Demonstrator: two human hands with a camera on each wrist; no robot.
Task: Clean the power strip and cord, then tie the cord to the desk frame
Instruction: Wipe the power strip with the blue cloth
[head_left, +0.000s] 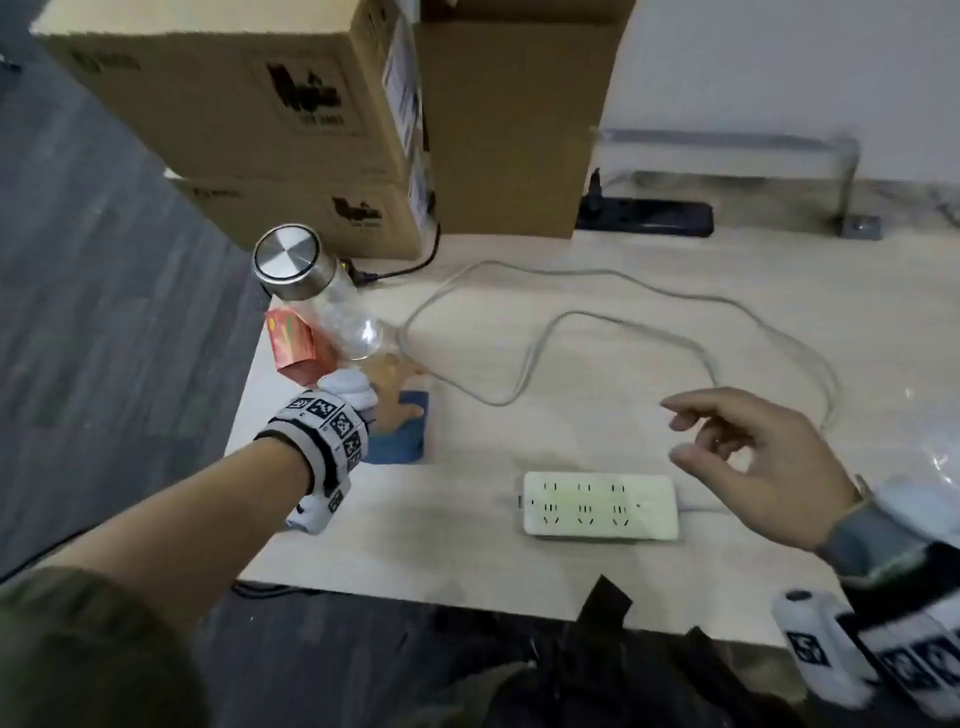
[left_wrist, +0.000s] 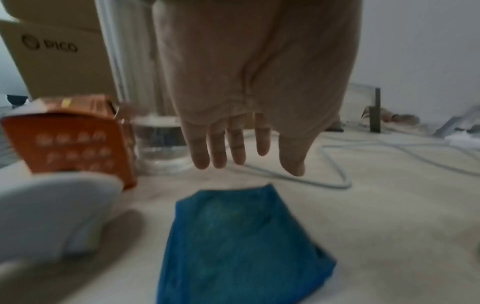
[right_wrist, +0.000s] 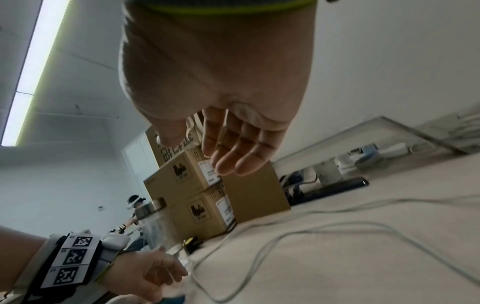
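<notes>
While my left hand hovers flat and empty over the blue cloth at left, my right hand hangs loosely curled and empty above the power strip near me, cord looped beyond it, so cleaning and tying are not started.

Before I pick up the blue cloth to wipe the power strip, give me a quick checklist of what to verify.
1. Left hand free: ok, fingers straight, holding nothing.
2. Blue cloth within reach: ok, flat on the desk right under the left hand.
3. Right hand free: ok, relaxed above the desk.
4. Power strip sockets empty: ok, nothing plugged in.
5. Cord unplugged at the far end: cannot tell, the end is out of view.
6. Glass bottle clear of the reach: not ok, it stands just beyond the cloth.
</notes>
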